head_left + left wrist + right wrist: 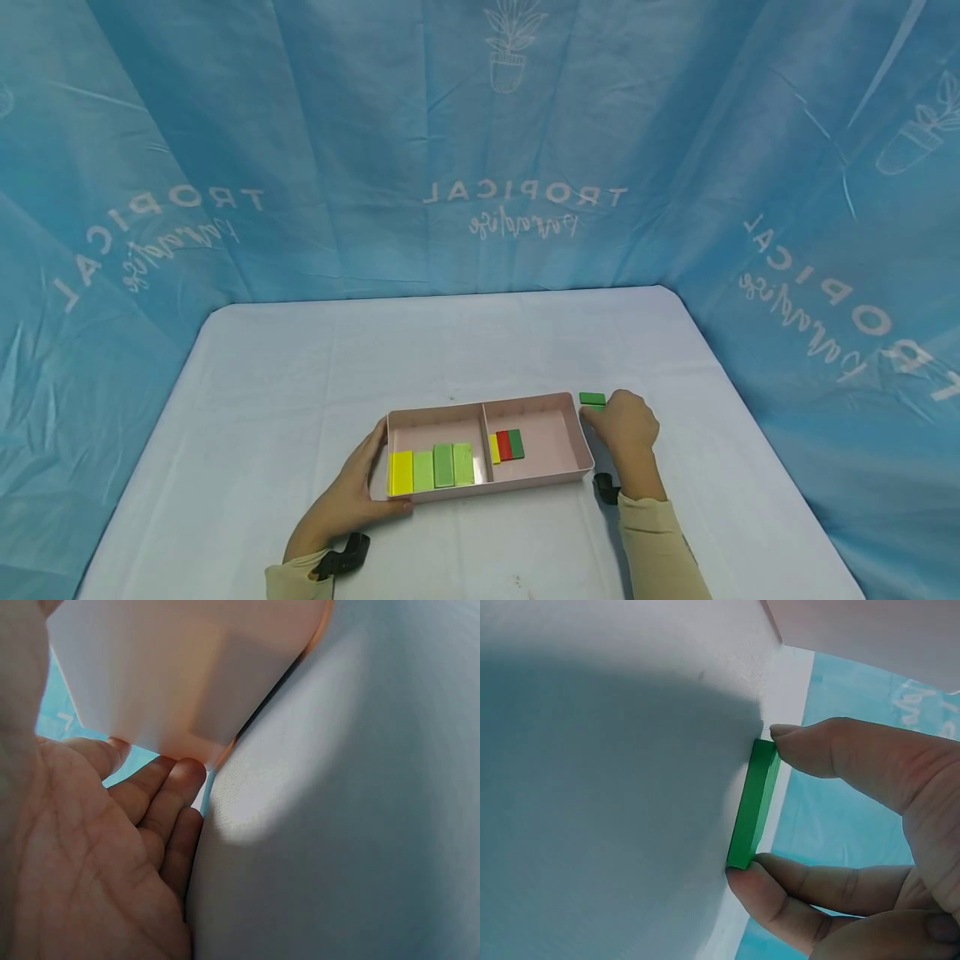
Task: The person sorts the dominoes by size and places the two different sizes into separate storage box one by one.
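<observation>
A pink two-compartment tray [536, 482] sits on the white-covered table. My left hand [348, 492] grips its left end, thumb along the front wall and fingers by the left end wall. In the left wrist view the fingertips [187, 774] reach the tray's lower edge. Just off the tray's right end, my right hand [626, 425] pinches a green block [753, 802] by its two ends, between thumb and fingers, close over the tabletop. The head view shows the block's green top [592, 398] beyond the thumb.
The left compartment holds a yellow block [402, 472] and several green ones [443, 465] in a row along the front. In the right compartment, small yellow, red [504, 445] and dark green blocks stand side by side near the divider [486, 442]. Blue printed curtains [360, 150] surround the table.
</observation>
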`<state>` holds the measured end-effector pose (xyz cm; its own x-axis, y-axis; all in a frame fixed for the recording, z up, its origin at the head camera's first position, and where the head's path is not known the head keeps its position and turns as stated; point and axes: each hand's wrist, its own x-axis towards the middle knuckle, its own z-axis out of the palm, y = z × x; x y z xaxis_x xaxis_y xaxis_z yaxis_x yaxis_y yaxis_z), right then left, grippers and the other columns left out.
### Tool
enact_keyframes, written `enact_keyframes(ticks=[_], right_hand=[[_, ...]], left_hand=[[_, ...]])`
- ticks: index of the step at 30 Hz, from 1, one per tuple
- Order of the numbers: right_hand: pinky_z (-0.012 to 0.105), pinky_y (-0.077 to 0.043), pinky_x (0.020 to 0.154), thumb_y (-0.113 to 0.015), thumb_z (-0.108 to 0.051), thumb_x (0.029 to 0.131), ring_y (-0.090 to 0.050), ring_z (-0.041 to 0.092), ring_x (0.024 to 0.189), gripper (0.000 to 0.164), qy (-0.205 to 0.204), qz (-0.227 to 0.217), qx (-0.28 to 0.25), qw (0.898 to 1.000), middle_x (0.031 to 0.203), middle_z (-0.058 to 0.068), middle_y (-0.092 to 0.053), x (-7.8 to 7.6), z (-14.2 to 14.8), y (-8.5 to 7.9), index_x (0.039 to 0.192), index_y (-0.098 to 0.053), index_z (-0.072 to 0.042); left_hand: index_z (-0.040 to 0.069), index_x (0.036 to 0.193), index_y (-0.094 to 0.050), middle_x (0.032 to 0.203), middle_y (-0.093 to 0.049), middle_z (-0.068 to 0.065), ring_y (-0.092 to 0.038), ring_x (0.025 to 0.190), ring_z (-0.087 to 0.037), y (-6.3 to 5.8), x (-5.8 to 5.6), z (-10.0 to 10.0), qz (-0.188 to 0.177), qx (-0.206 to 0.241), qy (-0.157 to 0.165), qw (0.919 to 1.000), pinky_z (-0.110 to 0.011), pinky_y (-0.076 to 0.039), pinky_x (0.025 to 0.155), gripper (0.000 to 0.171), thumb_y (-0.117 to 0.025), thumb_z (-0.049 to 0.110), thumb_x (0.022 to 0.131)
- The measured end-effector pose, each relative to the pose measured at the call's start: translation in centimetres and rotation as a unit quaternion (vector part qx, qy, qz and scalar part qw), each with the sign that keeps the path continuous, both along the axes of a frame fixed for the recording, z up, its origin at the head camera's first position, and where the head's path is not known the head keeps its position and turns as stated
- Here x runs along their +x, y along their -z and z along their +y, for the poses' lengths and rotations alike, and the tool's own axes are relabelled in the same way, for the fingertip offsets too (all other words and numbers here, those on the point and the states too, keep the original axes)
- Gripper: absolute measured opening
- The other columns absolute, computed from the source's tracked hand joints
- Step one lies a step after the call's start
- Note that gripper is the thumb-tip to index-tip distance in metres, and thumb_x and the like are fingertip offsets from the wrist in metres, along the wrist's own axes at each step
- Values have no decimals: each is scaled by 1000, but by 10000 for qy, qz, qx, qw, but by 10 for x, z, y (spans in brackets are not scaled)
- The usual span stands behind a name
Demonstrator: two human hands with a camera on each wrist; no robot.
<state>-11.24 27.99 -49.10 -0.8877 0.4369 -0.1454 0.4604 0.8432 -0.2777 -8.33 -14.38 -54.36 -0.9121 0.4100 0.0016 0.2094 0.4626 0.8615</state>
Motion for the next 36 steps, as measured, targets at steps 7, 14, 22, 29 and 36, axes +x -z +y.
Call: enact_keyframes(ticks=[7, 14, 22, 29, 36], right_hand=[[31, -41, 44, -75, -41, 80, -53, 21, 55, 43, -33, 29, -30, 10000, 63, 10, -60, 1, 0, 0, 74, -64, 0], [32, -43, 46, -75, -38, 78, -54, 22, 57, 38, -126, 134, -51, 9998, 66, 10, -62, 2, 2, 0, 73, -63, -3], [40, -52, 54, -77, -38, 80, -65, 28, 71, 55, -446, 749, -118, 9961, 97, 22, -72, 3, 5, -6, 114, -71, 5], [39, -54, 51, -78, -39, 79, -66, 28, 70, 55, -777, 1644, -2, 9833, 105, 23, -70, 5, -1, -12, 115, -72, 1], [39, -54, 51, -80, -40, 78, -66, 28, 71, 50, -1208, 2452, -34, 9619, 112, 20, -71, 8, -6, -15, 111, -74, -3]], left_hand=[[7, 162, -9, 167, -19, -16, -18, 152, -41, 0, 0, 0, 36, 20, 7, 10000, -68, -17, 118, 134, -95, 41, 65], [8, 163, -9, 166, -20, -16, -19, 151, -42, -1, 2, 1, 35, 10, -13, 10000, -68, -17, 118, 134, -95, 41, 65], [6, 162, -8, 166, -19, -19, -19, 151, -45, -1, 1, 0, 61, -143, -41, 9999, -69, -17, 117, 133, -94, 43, 66], [5, 162, -9, 166, -19, -18, -19, 151, -45, -1, 1, 1, 82, -156, -16, 9998, -69, -17, 117, 133, -94, 43, 67], [5, 162, -9, 166, -19, -18, -19, 151, -45, -1, 0, 2, 79, -191, -31, 9998, -69, -17, 117, 133, -93, 44, 67]])
